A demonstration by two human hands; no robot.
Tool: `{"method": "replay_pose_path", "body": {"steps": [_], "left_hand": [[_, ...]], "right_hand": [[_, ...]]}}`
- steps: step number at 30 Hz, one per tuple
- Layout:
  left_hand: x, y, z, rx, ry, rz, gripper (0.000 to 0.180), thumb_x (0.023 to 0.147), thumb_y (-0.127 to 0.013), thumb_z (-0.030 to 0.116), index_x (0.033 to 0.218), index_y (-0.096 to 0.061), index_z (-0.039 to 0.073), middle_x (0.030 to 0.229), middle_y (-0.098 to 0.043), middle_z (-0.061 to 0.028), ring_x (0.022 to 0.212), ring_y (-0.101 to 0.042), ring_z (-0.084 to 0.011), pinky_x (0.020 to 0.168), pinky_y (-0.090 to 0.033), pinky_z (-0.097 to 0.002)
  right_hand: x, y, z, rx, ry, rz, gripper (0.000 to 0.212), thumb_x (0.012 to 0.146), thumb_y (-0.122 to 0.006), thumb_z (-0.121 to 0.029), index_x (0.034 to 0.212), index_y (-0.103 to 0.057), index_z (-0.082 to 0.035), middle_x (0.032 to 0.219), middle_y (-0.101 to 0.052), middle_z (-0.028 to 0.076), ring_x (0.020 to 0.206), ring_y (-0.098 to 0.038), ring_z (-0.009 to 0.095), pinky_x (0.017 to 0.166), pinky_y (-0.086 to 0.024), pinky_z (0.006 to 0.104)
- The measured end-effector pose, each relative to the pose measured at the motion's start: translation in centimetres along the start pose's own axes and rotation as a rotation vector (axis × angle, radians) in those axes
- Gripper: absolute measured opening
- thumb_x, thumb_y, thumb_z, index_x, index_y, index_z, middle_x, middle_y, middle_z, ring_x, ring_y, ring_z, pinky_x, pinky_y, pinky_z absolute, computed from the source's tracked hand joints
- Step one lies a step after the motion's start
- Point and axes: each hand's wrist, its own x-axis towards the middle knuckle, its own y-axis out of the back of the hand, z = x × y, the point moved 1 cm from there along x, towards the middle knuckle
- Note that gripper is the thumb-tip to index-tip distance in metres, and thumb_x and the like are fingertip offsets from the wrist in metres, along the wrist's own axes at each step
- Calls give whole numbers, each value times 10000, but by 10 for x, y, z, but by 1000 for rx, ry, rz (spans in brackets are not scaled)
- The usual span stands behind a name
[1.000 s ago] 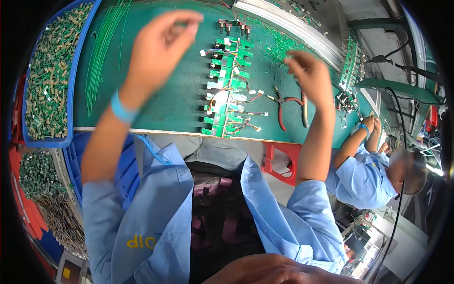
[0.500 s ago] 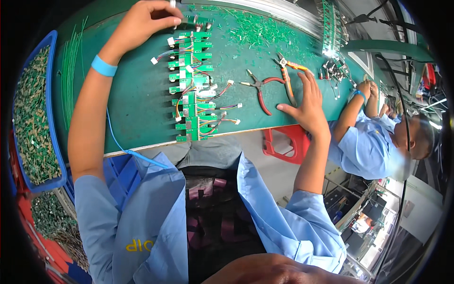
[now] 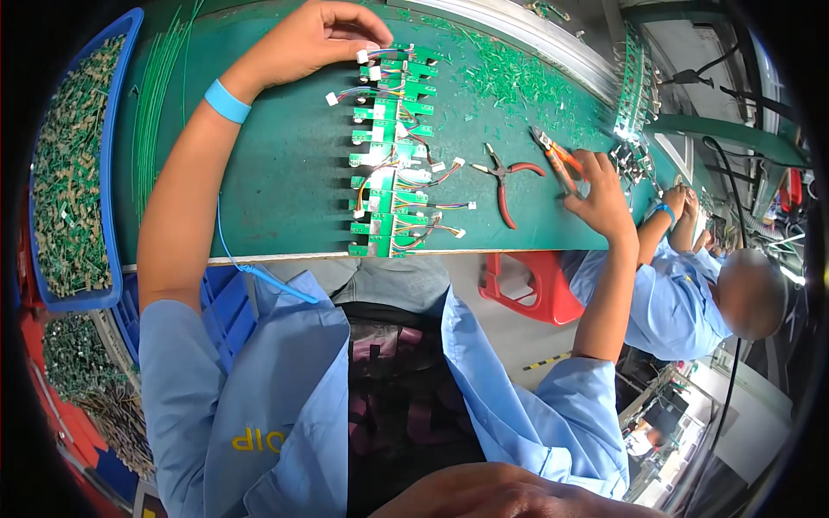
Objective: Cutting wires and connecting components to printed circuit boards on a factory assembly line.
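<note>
A row of green circuit boards (image 3: 382, 186) runs from near to far on the green table, with coloured wires and white connectors lying off its sides. My left hand (image 3: 324, 41) is at the row's far end, fingers bent and fingertips closed on the last circuit board (image 3: 400, 53), partly hidden by the hand. To the right, my right hand (image 3: 603, 194) has its thumb and fingers round the handles of the orange-handled cutters (image 3: 560, 164), whose jaws point away to the left. Red-handled pliers (image 3: 503, 186) lie open on the table between the row and that hand.
Green scraps (image 3: 509, 78) are strewn at the back. On the left stand a blue bin (image 3: 115, 173) of small pieces and thin green strips (image 3: 164, 95). Dark components with leads (image 3: 635, 160) lie beyond my right hand. A red stool (image 3: 535, 289) and a co-worker (image 3: 661, 293) are on the right.
My left hand has come down onto the row's far end, setting the board there. My right hand has closed from spread fingers onto the cutters, which have turned. The whole view has shifted.
</note>
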Motion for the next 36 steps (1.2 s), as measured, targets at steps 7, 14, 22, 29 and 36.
{"method": "replay_pose_path", "body": {"steps": [7,14,22,29,36], "left_hand": [[12,-31,-2,27,-242,259,323,1078,-639,68,1382,-747,58,1358,-751,-43,1096,-662,-143,1091,-520,-318],[-4,-51,-19,116,-110,147,430,1083,-564,39,1488,-686,114,1376,-712,-23,1099,-623,-163,1012,-483,-311],[-6,-66,-20,199,-208,224,459,1062,-541,9,1476,-684,148,1367,-671,-33,1006,-600,-200,924,-481,-329],[-5,-70,-29,249,-361,257,471,1052,-552,-11,1466,-691,165,1369,-651,-33,996,-593,-199,932,-484,-323],[-5,-65,-13,187,-179,195,447,1053,-586,13,1473,-685,127,1438,-639,-27,1100,-613,-180,1012,-481,-310]], "right_hand": [[13,22,-37,-70,-107,72,568,828,-782,-171,1377,-656,-95,1223,-720,125,1000,-681,357,998,-520,446],[36,82,-157,-56,279,374,472,875,-872,-243,1298,-733,-88,1105,-724,83,922,-659,300,860,-543,421],[56,92,-203,-372,518,499,500,864,-902,-349,1271,-768,-92,1043,-690,81,924,-662,294,871,-555,426],[49,113,-241,-280,41,27,481,860,-906,-326,1262,-768,-101,1026,-655,65,944,-655,273,881,-545,425],[31,94,-188,-389,111,359,436,855,-897,-305,1214,-761,-98,1020,-642,60,961,-649,264,892,-531,411]]}}
